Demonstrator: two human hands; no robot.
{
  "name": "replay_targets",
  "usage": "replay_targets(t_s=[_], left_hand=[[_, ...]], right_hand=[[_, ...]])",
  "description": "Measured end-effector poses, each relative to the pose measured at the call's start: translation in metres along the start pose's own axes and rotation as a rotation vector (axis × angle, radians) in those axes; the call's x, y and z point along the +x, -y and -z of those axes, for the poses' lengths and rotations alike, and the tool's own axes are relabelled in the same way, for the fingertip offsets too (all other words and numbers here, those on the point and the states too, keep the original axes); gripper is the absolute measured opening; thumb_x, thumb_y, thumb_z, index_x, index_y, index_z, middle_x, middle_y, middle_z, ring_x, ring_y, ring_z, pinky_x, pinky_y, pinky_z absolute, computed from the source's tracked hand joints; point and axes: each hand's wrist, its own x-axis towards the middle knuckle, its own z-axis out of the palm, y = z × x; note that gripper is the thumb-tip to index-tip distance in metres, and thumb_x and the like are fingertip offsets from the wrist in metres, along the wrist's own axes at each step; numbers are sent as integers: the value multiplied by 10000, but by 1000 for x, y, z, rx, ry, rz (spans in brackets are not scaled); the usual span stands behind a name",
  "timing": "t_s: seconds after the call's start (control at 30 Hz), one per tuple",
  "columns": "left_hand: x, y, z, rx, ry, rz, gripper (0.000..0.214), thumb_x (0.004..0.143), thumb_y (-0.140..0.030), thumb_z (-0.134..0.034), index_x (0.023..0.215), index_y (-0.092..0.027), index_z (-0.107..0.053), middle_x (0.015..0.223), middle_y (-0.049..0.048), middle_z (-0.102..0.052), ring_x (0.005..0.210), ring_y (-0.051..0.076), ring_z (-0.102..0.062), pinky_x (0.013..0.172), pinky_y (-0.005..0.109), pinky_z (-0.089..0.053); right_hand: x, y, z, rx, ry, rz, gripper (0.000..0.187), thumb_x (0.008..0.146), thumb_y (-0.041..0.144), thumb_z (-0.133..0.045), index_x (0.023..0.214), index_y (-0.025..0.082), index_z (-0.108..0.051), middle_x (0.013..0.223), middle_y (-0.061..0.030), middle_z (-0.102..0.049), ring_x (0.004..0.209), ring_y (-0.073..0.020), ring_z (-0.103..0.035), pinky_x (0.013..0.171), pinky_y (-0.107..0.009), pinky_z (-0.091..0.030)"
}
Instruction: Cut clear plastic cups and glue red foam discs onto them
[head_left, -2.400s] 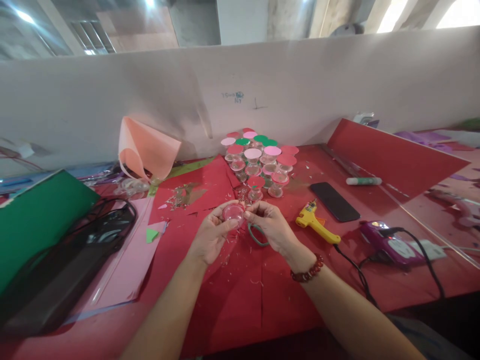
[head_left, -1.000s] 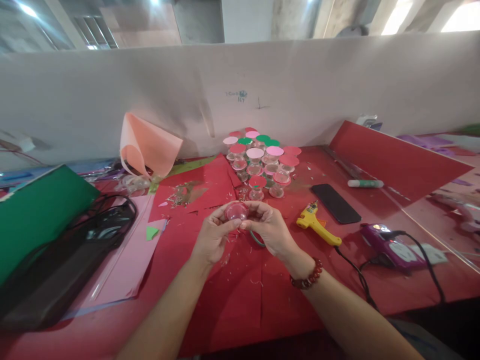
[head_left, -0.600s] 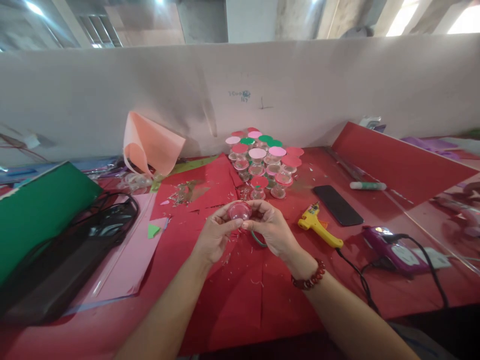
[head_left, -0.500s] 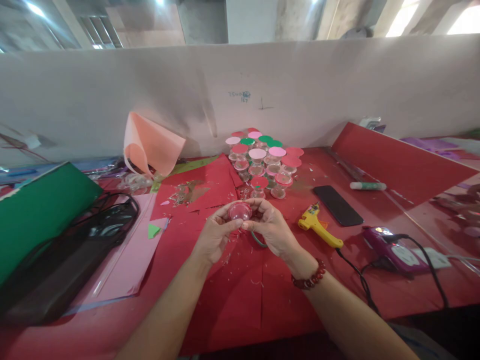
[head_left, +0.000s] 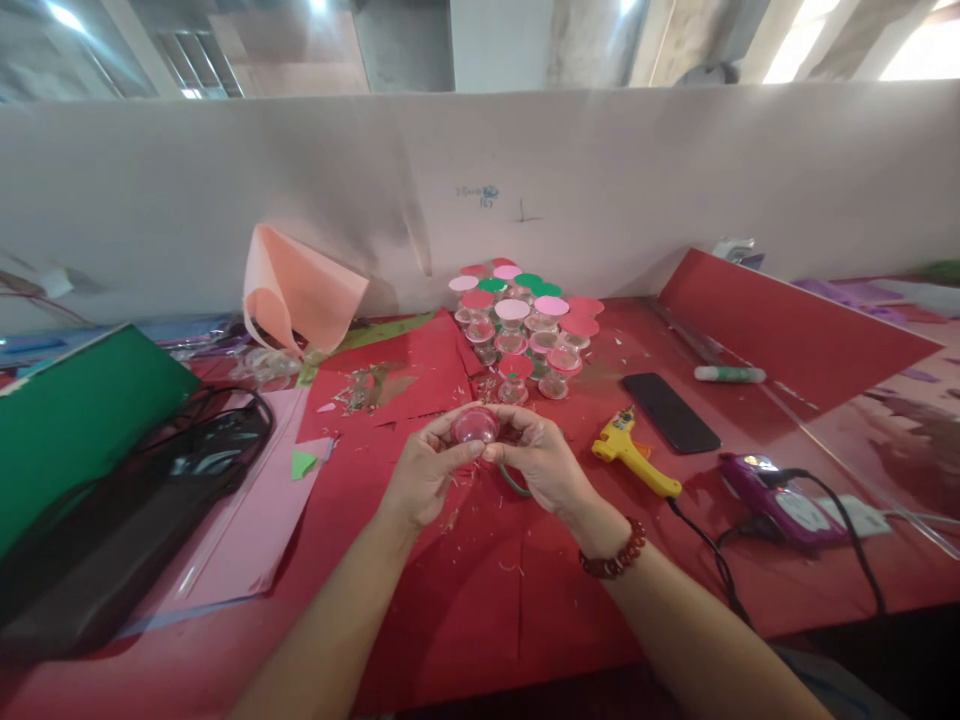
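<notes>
Between my hands is a small clear plastic cup (head_left: 475,426) with a reddish look, its rounded side facing me. My left hand (head_left: 429,470) grips it from the left, thumb and fingers closed on its rim. From the right, my right hand (head_left: 534,455) pinches the same cup; a dark red bead bracelet (head_left: 615,552) circles that wrist. Just beyond stands a cluster of clear cups joined in pairs, topped with red, pink and green paper discs (head_left: 512,310). Part of a green ring (head_left: 514,482) shows under my right hand.
To the right lie a yellow glue gun (head_left: 636,455), a black phone (head_left: 670,412), a glue stick (head_left: 729,374) and a purple power strip (head_left: 780,505). On the left are a black bag (head_left: 112,540), pink sheets (head_left: 225,510) and a green board (head_left: 82,420). Red paper (head_left: 442,620) with scraps covers the middle.
Both hands keep the cup in nearly the same place and grip. The whole view has shifted slightly; nothing on the table has visibly moved.
</notes>
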Motion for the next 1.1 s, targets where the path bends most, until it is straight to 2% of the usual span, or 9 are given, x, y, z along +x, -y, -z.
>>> replay_targets(t_s=[0.3,0.53,0.83,1.1], left_hand=[[1,4,0,-54,6,24,439,609,-146,-818,1035,-201,-728,952,42,-742,796,121,-653,751,216,-490],[0,5,-1,-73,-13,22,434,603,-139,-817,1024,-196,-728,952,46,-738,797,131,-654,762,234,-489],[2,10,-3,-98,-21,4,410,625,-159,-814,1022,-200,-720,920,24,-729,791,104,-640,762,199,-486],[3,13,3,-106,7,26,425,670,-172,-793,1081,-200,-689,1043,50,-715,883,120,-653,832,223,-485]], right_hand=[[1,-1,0,12,-55,-30,468,544,231,-875,988,236,-726,906,-7,-735,787,-143,-647,798,-305,-528],[0,0,-2,5,-74,-28,476,516,217,-881,965,228,-726,889,-9,-737,778,-150,-654,775,-310,-547],[1,-1,-2,21,-141,-19,444,499,182,-877,907,207,-704,864,-11,-734,759,-136,-657,719,-266,-548],[2,-2,0,-30,-167,6,445,531,229,-870,929,201,-673,871,-14,-714,761,-130,-646,727,-267,-540]])
